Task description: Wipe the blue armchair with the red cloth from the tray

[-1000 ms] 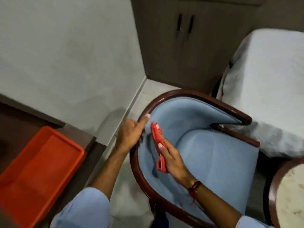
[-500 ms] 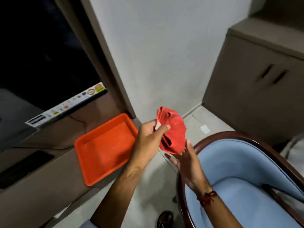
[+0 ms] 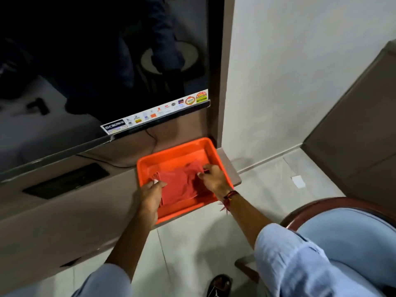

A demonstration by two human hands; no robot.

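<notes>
The red cloth point(image 3: 179, 183) lies spread inside the orange tray point(image 3: 171, 152), which sits at the right end of a low brown counter. My left hand point(image 3: 153, 195) pinches the cloth's left corner. My right hand point(image 3: 215, 179) pinches its right edge, a red thread band on the wrist. The blue armchair point(image 3: 351, 234), with its dark wooden rim, shows only at the lower right, partly behind my right sleeve.
A large dark TV screen point(image 3: 96, 71) with a sticker strip stands above the counter point(image 3: 64, 221). A white wall and a brown cabinet point(image 3: 353, 125) are on the right. The tiled floor point(image 3: 267, 189) lies between counter and armchair. A shoe point(image 3: 219, 285) is at the bottom.
My view swung from the armchair to the counter. The cloth left the armchair's inner side, passed to my left hand in the air, and now lies in the tray under both hands.
</notes>
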